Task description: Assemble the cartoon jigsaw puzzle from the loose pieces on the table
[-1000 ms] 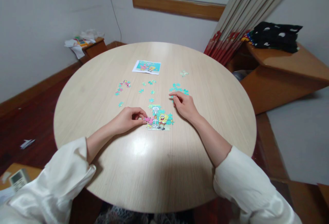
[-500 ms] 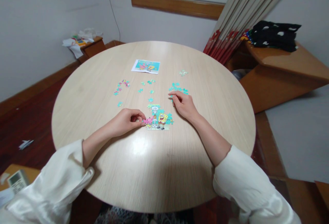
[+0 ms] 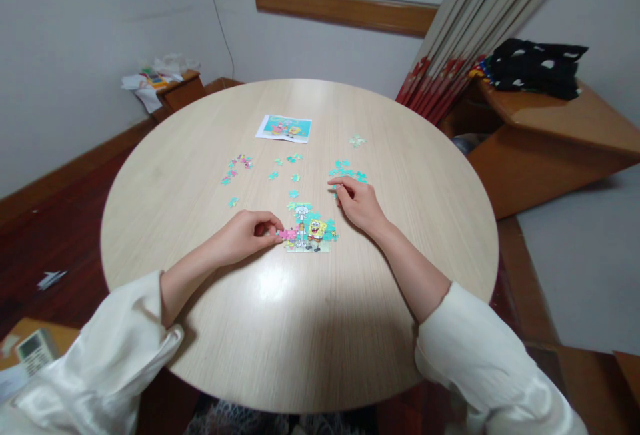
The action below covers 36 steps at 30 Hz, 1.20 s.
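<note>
A partly joined jigsaw puzzle point(image 3: 315, 230) with cartoon figures lies flat on the round table, its outline uneven. At its left edge, my left hand point(image 3: 255, 228) pinches a small pink puzzle piece point(image 3: 283, 235) between thumb and fingertips, right against the joined part. Up and to the right of the puzzle rests my right hand point(image 3: 356, 200), index finger stretched out and the other fingers loosely bent, with nothing visible in it. Teal loose pieces point(image 3: 345, 168) lie just beyond its fingers, some of them partly hidden by the hand.
Behind the puzzle lies a picture sheet point(image 3: 285, 128). Pink loose pieces point(image 3: 239, 163) are at the left, several teal ones in the middle, and pale pieces point(image 3: 357, 141) at the far right. The round table point(image 3: 310, 335) has a curved edge near my sleeves.
</note>
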Motion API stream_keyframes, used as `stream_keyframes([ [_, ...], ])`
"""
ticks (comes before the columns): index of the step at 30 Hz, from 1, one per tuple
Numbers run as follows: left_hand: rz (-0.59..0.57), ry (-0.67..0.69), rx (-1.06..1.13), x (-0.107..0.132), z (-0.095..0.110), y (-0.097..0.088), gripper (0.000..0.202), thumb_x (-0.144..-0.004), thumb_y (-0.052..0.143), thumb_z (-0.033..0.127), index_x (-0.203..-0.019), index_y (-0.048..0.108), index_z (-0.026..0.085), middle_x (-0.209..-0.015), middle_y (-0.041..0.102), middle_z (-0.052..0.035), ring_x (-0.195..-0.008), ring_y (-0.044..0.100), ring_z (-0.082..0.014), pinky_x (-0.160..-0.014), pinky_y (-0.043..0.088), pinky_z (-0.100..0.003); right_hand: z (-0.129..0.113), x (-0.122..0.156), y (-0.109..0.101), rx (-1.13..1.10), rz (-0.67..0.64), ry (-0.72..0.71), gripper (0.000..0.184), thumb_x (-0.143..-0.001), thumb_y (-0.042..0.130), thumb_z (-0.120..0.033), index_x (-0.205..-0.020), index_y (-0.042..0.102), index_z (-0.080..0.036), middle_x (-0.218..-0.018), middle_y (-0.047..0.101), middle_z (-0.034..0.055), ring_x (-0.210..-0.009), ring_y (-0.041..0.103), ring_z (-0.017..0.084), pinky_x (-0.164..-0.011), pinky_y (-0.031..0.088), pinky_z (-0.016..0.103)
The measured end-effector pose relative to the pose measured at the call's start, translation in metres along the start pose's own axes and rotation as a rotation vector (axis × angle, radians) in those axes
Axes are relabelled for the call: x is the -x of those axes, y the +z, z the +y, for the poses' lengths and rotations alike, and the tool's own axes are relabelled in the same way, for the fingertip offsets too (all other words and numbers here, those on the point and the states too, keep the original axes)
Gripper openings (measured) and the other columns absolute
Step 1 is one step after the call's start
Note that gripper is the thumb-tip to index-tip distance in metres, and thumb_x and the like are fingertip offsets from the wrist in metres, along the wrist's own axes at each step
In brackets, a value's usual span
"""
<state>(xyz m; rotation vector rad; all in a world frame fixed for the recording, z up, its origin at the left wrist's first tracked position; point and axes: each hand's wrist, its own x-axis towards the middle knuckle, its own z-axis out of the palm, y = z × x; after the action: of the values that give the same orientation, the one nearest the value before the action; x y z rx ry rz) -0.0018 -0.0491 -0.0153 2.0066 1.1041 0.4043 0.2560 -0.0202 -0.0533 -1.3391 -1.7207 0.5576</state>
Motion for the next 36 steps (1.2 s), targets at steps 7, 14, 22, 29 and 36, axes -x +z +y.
stream_keyframes([
  [7, 0.006, -0.006, -0.002, 0.0007, 0.0007, 0.0007, 0.021, -0.079, 0.06, 0.035, -0.082, 0.067, 0.015, -0.058, 0.05, 0.0023, -0.053, 0.04, -0.0101, -0.052, 0.031, -0.023, -0.0002, 0.0001, 0.0005, 0.001, -0.003, 0.007, 0.029, -0.089, 0.043, -0.032, -0.093, 0.068, -0.019, -0.072, 0.064, 0.0019, -0.064, 0.058, 0.014, -0.07, 0.049, 0.032],
  [14, 0.012, 0.028, -0.035, -0.0007, -0.0043, 0.0039, 0.019, -0.08, 0.059, 0.031, -0.082, 0.067, 0.015, -0.06, 0.052, 0.0019, -0.054, 0.043, -0.01, -0.054, 0.034, -0.023, 0.0, 0.0004, 0.0002, 0.006, -0.006, 0.004, 0.029, -0.089, 0.044, -0.032, -0.094, 0.069, -0.019, -0.076, 0.065, 0.0025, -0.066, 0.058, 0.014, -0.07, 0.049, 0.032],
  [22, 0.017, 0.067, -0.078, -0.0012, -0.0064, 0.0053, 0.018, -0.08, 0.058, 0.03, -0.083, 0.067, 0.015, -0.062, 0.055, 0.0005, -0.055, 0.044, -0.0101, -0.056, 0.036, -0.024, 0.0001, 0.0002, 0.0001, 0.004, -0.009, 0.002, 0.028, -0.089, 0.044, -0.031, -0.093, 0.069, -0.018, -0.079, 0.066, 0.0035, -0.069, 0.06, 0.015, -0.074, 0.051, 0.034],
  [29, -0.018, 0.046, -0.061, -0.0003, -0.0004, 0.002, 0.025, -0.083, 0.055, 0.036, -0.084, 0.068, 0.014, -0.063, 0.054, 0.0004, -0.056, 0.044, -0.0103, -0.054, 0.034, -0.023, 0.0028, 0.0003, 0.0014, -0.006, 0.006, -0.013, 0.028, -0.088, 0.044, -0.029, -0.094, 0.068, -0.017, -0.077, 0.066, 0.0026, -0.068, 0.06, 0.014, -0.073, 0.05, 0.033],
  [36, 0.039, 0.026, -0.032, -0.0003, 0.0004, 0.0012, 0.02, -0.082, 0.051, 0.028, -0.08, 0.066, 0.014, -0.063, 0.056, -0.0007, -0.058, 0.045, -0.0112, -0.054, 0.035, -0.023, 0.0023, 0.0001, 0.0016, 0.0, 0.006, -0.017, 0.028, -0.087, 0.042, -0.026, -0.093, 0.068, -0.017, -0.078, 0.067, 0.0032, -0.068, 0.06, 0.014, -0.071, 0.049, 0.033],
])
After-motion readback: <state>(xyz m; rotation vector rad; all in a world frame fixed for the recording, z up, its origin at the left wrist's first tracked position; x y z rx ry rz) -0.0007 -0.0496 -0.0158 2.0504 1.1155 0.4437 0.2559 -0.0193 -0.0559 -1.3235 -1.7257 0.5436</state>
